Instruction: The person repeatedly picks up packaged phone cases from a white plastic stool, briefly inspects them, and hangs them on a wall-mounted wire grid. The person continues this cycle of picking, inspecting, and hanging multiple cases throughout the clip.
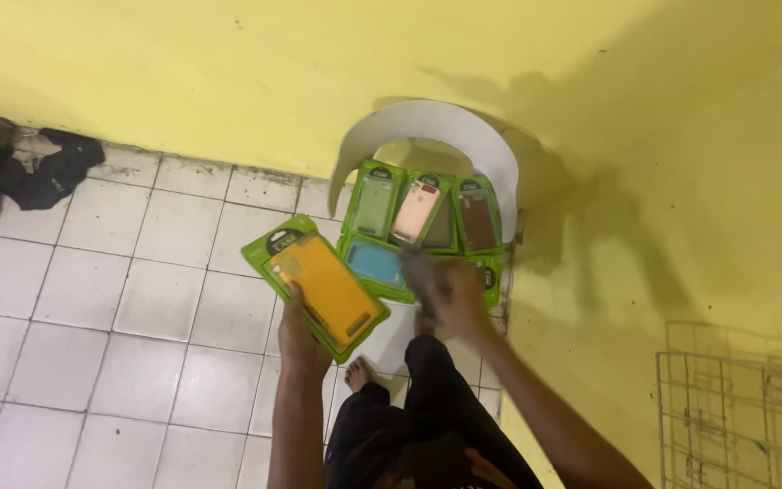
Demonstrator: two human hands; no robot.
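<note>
The left hand [302, 328] grips a green rectangular package holding an orange phone case [317, 285] by its lower edge, fingers curled under it and thumb on its front, tilted above the tiled floor [92, 299]. A dark oval label sits at the package's upper corner. The right hand [456, 297] is blurred; it rests over a dark item on the white chair [463, 136], and whether its fingers pinch that item cannot be told. On the chair seat lie more green packages: a pale green case [373, 205], a pink case [416, 212], a brown case [477, 220] and a blue case [375, 263]. Dark cloth [38, 172] lies against the yellow wall [228, 72]. A wire rack [744, 417] stands at right.
</note>
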